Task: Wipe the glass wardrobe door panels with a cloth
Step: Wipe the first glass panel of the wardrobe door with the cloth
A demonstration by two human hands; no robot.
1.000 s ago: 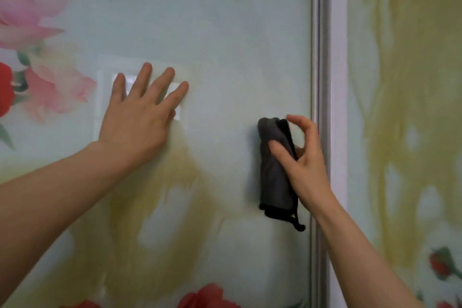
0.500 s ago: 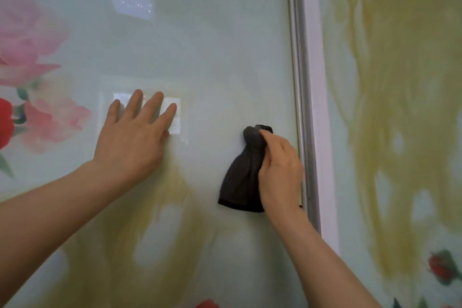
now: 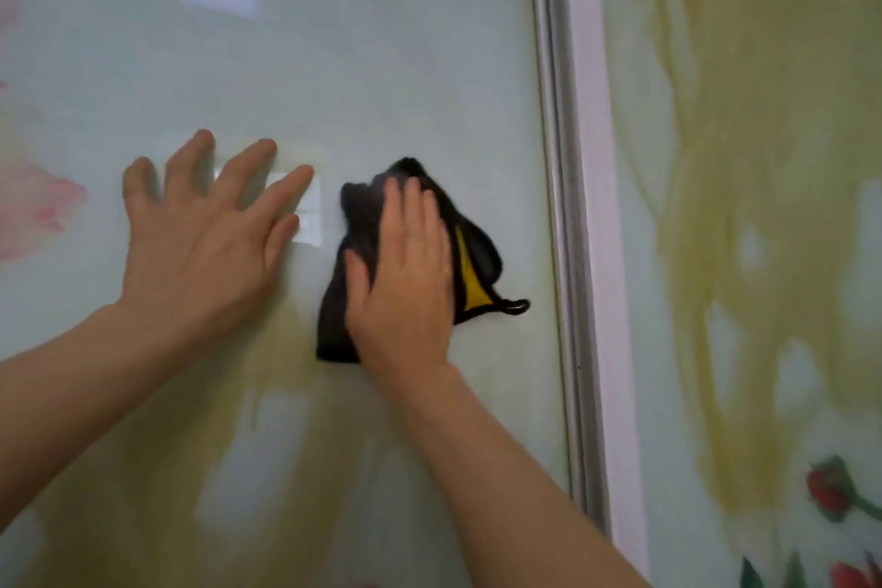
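- Against the left panel [image 3: 382, 38], our right hand [image 3: 405, 272] presses the cloth [image 3: 477, 253] flat, fingers straight and pointing up, nothing clenched.
- Our left hand [image 3: 200, 234] rests open on the same glass just beside it, fingers spread, holding nothing; we judge it a brace.
- The cloth is bunched under the right palm, its long axis running up and down, a yellow corner and loop sticking out toward the frame [image 3: 558, 205].
- Unwiped glass lies above, below and to the left; the frame is near on the right, the right panel [image 3: 763, 205] beyond it.
- Our right hand is nearer the frame, so we judge it leads the coming stroke.
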